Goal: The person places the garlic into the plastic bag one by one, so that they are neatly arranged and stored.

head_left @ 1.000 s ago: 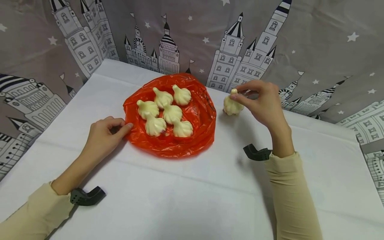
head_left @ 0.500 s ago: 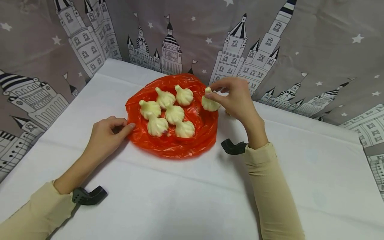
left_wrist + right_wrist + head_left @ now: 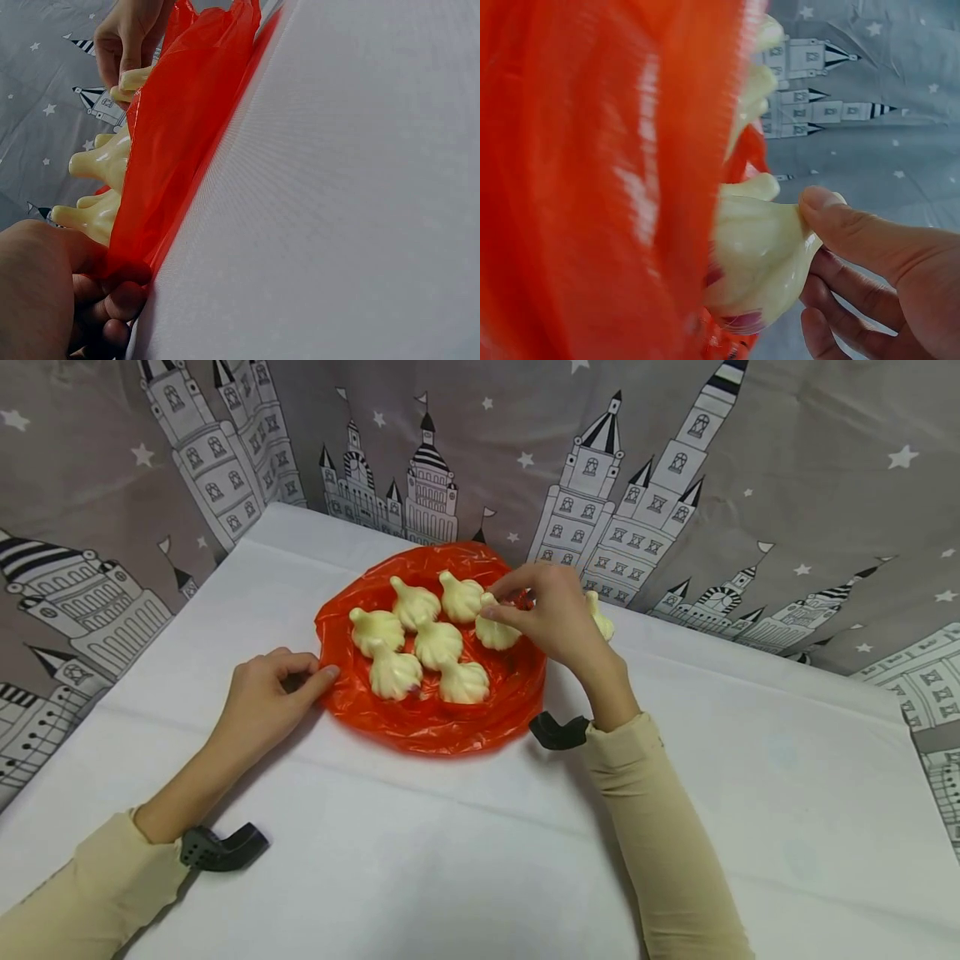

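Note:
My right hand (image 3: 564, 620) pinches a pale garlic bulb (image 3: 498, 633) by its neck, over the right part of an open red plastic bag (image 3: 442, 739). In the right wrist view the held garlic bulb (image 3: 754, 247) shows purple patches near its base, and the red bag wall hides part of it. Several other garlic bulbs (image 3: 395, 676) lie in the bag, necks mostly up. At the bag's left edge my left hand (image 3: 272, 702) pinches the rim between thumb and fingers; the left wrist view shows the red plastic (image 3: 187, 112) running up from those fingers.
One more garlic bulb (image 3: 601, 617) stands on the white tabletop (image 3: 420, 860) right of the bag, partly behind my right hand. A grey cloth (image 3: 480, 452) printed with castles and stars hangs behind the table.
My right hand has carried the garlic bulb leftward from the table to over the bag. Another bulb on the right has come into sight. My left hand keeps its place at the rim.

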Motion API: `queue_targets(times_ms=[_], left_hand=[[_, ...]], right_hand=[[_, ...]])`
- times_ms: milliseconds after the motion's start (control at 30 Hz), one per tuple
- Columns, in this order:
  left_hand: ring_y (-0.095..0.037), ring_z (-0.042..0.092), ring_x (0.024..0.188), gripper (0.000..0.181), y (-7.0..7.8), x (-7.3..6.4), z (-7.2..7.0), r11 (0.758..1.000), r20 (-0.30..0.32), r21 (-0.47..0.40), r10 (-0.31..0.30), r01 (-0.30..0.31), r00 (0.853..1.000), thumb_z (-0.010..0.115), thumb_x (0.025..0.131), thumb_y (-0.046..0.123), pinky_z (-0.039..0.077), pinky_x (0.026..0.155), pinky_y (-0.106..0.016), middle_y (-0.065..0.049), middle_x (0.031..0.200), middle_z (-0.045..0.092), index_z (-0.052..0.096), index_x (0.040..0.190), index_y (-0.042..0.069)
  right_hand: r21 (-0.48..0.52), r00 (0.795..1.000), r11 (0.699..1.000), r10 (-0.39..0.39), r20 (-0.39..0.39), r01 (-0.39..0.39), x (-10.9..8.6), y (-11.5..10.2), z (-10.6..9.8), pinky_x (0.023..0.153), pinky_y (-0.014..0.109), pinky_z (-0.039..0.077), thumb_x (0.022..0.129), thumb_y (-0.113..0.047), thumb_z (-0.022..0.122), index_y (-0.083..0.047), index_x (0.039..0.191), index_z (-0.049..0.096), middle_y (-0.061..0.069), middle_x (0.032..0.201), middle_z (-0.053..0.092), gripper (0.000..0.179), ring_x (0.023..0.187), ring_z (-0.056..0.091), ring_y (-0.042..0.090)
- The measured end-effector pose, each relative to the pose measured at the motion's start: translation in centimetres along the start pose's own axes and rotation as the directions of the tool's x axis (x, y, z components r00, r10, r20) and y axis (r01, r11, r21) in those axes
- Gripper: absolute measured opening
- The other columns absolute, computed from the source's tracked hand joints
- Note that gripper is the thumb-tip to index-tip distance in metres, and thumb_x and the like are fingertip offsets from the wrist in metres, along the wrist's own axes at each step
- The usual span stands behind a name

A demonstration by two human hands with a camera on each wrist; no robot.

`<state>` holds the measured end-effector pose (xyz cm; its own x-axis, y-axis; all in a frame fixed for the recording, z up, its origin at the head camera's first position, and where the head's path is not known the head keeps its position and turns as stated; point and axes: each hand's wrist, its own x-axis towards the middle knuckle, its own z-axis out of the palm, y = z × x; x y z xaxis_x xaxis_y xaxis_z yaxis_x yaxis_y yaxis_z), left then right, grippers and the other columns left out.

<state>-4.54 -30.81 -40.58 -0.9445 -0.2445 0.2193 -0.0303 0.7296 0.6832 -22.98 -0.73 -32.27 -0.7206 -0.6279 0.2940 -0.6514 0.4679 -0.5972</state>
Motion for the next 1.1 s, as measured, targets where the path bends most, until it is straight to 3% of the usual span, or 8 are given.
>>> queue_targets(times_ms=[500,1100], left_hand=[[-0.021,0.047,0.078,0.019,-0.2,0.0,-0.1,1.0,-0.008,-0.01,0.001,-0.001,1.0,0.072,0.1,0.022,0.036,0.068,-0.022,-0.01,0.08,0.06,0.077,0.093,0.006],[-0.023,0.048,0.078,0.02,0.0,0.0,-0.3,1.0,0.001,-0.017,-0.01,0.01,1.0,0.071,0.101,0.022,0.036,0.067,-0.023,-0.011,0.08,0.059,0.076,0.092,0.005]], right_hand=[[0.01,0.999,1.0,-0.017,0.034,0.017,0.5,0.9,2.8,0.088,0.036,0.055,0.091,-0.024,0.085,-0.008,0.107,0.083,0.006,0.103,0.081,0.023,0.096,0.072,0.017],[0.056,0.999,0.998,0.036,-0.032,-0.034,0.1,0.5,2.1,0.081,0.031,0.057,0.098,-0.031,0.077,-0.012,0.112,0.082,0.003,0.111,0.079,0.024,0.094,0.069,0.016]])
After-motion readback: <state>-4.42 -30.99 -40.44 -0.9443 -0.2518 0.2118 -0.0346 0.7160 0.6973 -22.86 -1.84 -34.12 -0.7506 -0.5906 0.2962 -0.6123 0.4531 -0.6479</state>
